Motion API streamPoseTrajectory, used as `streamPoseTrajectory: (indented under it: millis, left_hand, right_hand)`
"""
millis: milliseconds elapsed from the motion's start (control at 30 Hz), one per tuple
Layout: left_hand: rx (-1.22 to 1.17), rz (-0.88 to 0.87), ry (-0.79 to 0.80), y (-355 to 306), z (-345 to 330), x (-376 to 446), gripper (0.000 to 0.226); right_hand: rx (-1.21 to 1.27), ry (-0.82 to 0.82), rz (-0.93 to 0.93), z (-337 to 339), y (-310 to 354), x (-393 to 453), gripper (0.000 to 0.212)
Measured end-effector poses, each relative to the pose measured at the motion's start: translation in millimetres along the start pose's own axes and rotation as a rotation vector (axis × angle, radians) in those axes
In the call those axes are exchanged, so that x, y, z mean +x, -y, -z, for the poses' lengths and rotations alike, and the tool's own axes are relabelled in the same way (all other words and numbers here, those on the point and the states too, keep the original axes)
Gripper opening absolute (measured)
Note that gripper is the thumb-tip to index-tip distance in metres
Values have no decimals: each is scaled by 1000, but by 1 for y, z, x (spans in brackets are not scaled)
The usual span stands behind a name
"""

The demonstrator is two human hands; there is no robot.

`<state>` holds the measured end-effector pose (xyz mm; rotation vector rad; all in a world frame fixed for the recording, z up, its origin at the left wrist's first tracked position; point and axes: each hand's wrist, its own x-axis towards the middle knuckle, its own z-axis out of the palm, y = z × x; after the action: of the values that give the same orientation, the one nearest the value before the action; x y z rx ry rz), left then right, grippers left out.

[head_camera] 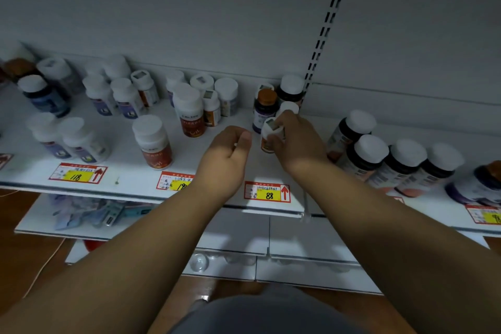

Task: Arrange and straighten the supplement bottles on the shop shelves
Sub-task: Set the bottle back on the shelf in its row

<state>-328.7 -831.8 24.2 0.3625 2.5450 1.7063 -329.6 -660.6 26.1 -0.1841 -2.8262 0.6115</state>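
White-capped bottle (269, 134) — upright, right-hand (295, 141) grip.

Right hand (295, 141) grips a small white-capped bottle (271, 134) on the shelf (130, 171).

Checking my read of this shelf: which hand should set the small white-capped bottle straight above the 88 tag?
Right hand: it already grips that bottle. The left hand holds nothing, beside it.
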Motion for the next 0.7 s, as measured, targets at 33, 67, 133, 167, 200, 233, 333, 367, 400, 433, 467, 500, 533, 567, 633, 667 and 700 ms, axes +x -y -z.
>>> streamPoseTrajectory:
  millis: [33,67,133,167,200,233,333,367,400,433,467,500,533,567,633,667,700]
  left_hand:
    - [8,5,10,2,3,0,32]
    - [13,14,19,4,7,0,27]
    - [22,23,28,8,18,-1,14]
    - [34,20,38,10,23,-2,11]
    - [48,13,53,11,29,-5,11]
    - [55,1,69,11,34,-8,13]
    - [11,-41,105,9,48,-24,22]
    - [-18,-44,115,8,51,-29,26]
    - [-45,-48,123,6,53,-34,31]
    - [-62,-58,130,5,56,-38,34]
    - [-70,-72,142,3,58,-42,37]
    - [-73,-85,158,1,59,-43,39]
    - [-75,-93,177,-1,61,-44,42]
    - [-77,-100,196,-2,63,-44,45]
    - [-79,-110,222,-4,64,-43,49]
    - [-78,-111,228,-4,64,-43,47]
    - [-74,-111,231,-4,64,-42,43]
  right_hand:
    - [22,6,-13,1,3,1,29]
    - [52,7,-36,2,6,0,30]
    - [150,11,-84,6,13,-5,37]
    - [201,21,-105,8,16,-9,40]
    - [239,36,-124,11,19,-15,38]
    - [283,53,-141,13,21,-21,31]
    - [645,96,-277,25,33,-41,21]
    - [788,113,-327,29,38,-46,26]
    - [911,137,-355,33,43,-50,31]
    - [1018,163,-367,37,49,-53,32]
    - [1112,189,-373,39,54,-55,32]
    - [1198,208,-385,43,60,-56,33]
    - [1269,213,-395,45,64,-56,34]
    - [1315,209,-402,47,67,-56,35]
    - [1351,202,-406,49,70,-55,36]
    - [1352,205,-403,49,70,-55,35]
    - [1347,209,-399,49,71,-55,33]
